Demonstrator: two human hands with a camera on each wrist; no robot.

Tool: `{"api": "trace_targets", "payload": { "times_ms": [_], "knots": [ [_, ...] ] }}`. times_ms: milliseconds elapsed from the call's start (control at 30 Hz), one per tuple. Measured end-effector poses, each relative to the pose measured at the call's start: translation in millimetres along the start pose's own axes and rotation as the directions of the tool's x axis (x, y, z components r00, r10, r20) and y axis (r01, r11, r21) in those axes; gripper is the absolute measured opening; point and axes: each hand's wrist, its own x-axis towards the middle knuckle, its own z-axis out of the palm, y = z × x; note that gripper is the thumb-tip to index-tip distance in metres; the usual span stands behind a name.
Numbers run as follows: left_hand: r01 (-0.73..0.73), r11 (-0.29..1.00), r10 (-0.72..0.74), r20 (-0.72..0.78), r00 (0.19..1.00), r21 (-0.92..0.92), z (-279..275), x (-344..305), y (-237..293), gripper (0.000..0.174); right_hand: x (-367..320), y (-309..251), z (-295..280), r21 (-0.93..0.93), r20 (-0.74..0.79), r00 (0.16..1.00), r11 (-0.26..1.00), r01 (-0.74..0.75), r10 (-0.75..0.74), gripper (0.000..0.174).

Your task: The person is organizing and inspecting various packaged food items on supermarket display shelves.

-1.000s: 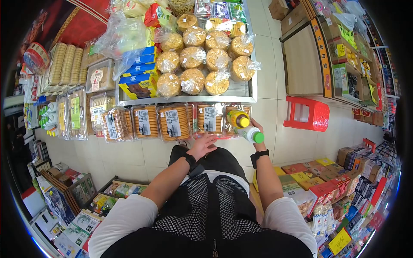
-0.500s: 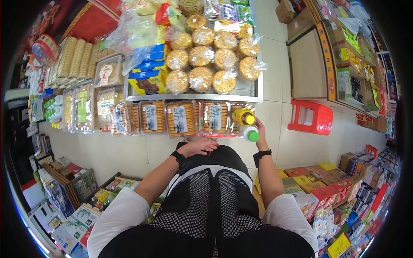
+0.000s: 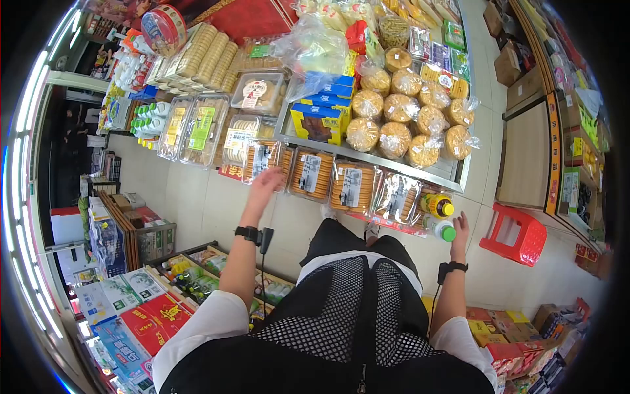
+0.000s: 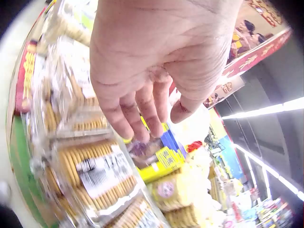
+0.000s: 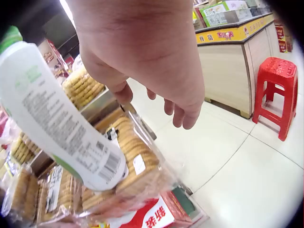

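The left hand (image 3: 264,190) hovers at the clear biscuit pack (image 3: 262,161) on the left of the front row; whether it touches is unclear. Its fingers hang loosely bent, with nothing in them, in the left wrist view (image 4: 156,71). A white bottle with a green cap (image 3: 438,227) and a yellow-capped bottle (image 3: 436,205) stand at the row's right end. Just right of them is the right hand (image 3: 461,233), apart from both and empty. In the right wrist view the white bottle (image 5: 61,118) stands on a biscuit pack (image 5: 137,156), beside the relaxed right hand (image 5: 142,61).
Behind the row, a metal-edged display (image 3: 367,157) bears round wrapped cakes (image 3: 400,108) and blue-yellow boxes (image 3: 319,121). A red stool (image 3: 515,233) stands on the floor at the right, near a wooden counter (image 3: 533,154). Drink crates (image 3: 197,272) lie at lower left.
The right hand has let go of the bottles and moved slightly right of them. The left hand has moved from the lap out to the left biscuit pack. The head view has shifted left.
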Motion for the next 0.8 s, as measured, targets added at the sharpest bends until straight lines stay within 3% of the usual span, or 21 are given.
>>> {"api": "trace_targets", "payload": {
  "times_ms": [33,67,100,133,167,200,233,300,333,433,567,633,700,767,800],
  "knots": [
    [-0.005,1.000,0.005,0.001,1.000,-0.004,-19.9,10.8,-5.6,0.043,-0.6,-9.6,-8.4,-0.057,-0.055,0.998,0.998,-0.006,0.003,0.053],
    [-0.121,0.936,0.176,-0.142,0.974,0.330,-38.7,22.0,-10.9,0.058,-1.4,-21.3,-18.2,-0.058,-0.056,0.998,0.998,0.000,-0.003,0.053],
    [-0.161,0.755,0.374,-0.216,0.902,0.636,-48.6,29.8,-12.2,0.074,-3.0,-35.3,-28.6,-0.012,-0.142,0.990,1.000,0.019,-0.020,0.051],
    [-0.166,0.757,0.377,-0.215,0.901,0.632,-48.7,34.8,-10.6,0.074,-6.7,-50.6,-36.8,0.032,-0.230,0.973,0.999,0.041,-0.033,0.050],
    [-0.069,0.627,0.393,-0.240,0.888,0.776,-45.3,40.3,-9.8,0.093,-10.9,-65.8,-42.4,0.031,-0.235,0.971,0.998,0.046,-0.038,0.050],
    [0.038,0.472,0.413,-0.258,0.873,0.881,-40.7,44.9,-8.9,0.113,-17.1,-84.6,-46.4,0.060,-0.309,0.936,0.979,0.197,-0.169,0.046],
    [0.028,0.475,0.413,-0.251,0.875,0.879,-34.3,48.1,-3.9,0.113,-24.4,-104.7,-49.2,0.075,-0.385,0.876,0.936,0.345,-0.292,0.043],
    [0.268,0.406,0.057,-0.317,0.947,0.874,-21.1,56.8,10.3,0.129,-50.9,-157.1,-42.1,0.008,-0.397,0.844,0.919,0.395,-0.360,0.041],
    [0.238,0.479,0.062,-0.303,0.951,0.845,-30.2,71.2,-7.2,0.130,-64.3,-173.2,-35.1,-0.059,-0.394,0.817,0.898,0.435,-0.422,0.038],
    [0.277,0.507,-0.016,-0.313,0.950,0.816,-31.2,79.3,1.6,0.130,-83.7,-193.4,-24.0,-0.066,-0.364,0.817,0.888,0.456,-0.447,0.038],
    [0.230,0.534,0.069,-0.313,0.947,0.814,-35.0,77.8,-1.9,0.125,-119.8,-219.5,8.8,-0.046,-0.395,0.802,0.881,0.471,-0.449,0.037],
    [0.239,0.541,0.028,-0.301,0.953,0.806,-23.2,65.4,15.4,0.122,-142.0,-235.3,28.3,-0.043,-0.428,0.807,0.901,0.432,-0.407,0.035],
    [0.192,0.562,0.055,-0.268,0.962,0.804,-10.8,54.4,20.5,0.121,-154.7,-230.7,35.0,-0.127,-0.412,0.716,0.814,0.567,-0.563,0.036],
    [0.139,0.546,0.098,-0.227,0.969,0.826,22.9,33.7,37.8,0.118,-176.2,-246.8,51.7,-0.360,-0.243,0.587,0.634,0.685,-0.772,0.033],
    [-0.097,0.596,0.231,-0.055,0.971,0.797,36.6,26.6,38.8,0.116,-187.7,-249.7,61.5,-0.302,-0.161,0.648,0.662,0.686,-0.745,0.031]
  ]
}}
